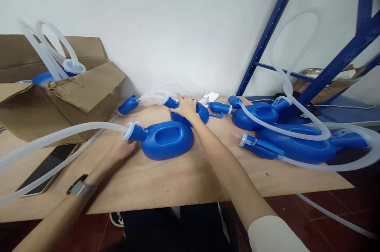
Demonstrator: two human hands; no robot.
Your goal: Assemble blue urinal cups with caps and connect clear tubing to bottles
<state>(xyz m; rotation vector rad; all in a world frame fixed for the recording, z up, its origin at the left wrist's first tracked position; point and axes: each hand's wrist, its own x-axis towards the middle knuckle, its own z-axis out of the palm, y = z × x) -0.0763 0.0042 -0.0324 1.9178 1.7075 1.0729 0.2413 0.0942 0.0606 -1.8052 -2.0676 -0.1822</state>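
Note:
My right hand (187, 108) reaches to the farther blue urinal bottle (202, 114) and grips it over the top, its thumb near the neck. Closer to me, a second blue urinal bottle (168, 140) lies on the table, its neck pointing left and a whitish hose (89, 126) running from its clear cap. Beside and below that neck is my left hand (123, 148), blurred, with its fingers partly hidden; I cannot tell whether it touches the bottle. Farther left, a small blue funnel-like piece (128, 105) lies by coiled hoses (158, 92).
An open cardboard box (56, 115) with hosed bottles stands at left, near a dark phone or tablet (44, 170). On the right lie blue bottles (297, 145) with looping hoses, before a blue metal rack (267, 26). A white item (212, 96) lies by the wall.

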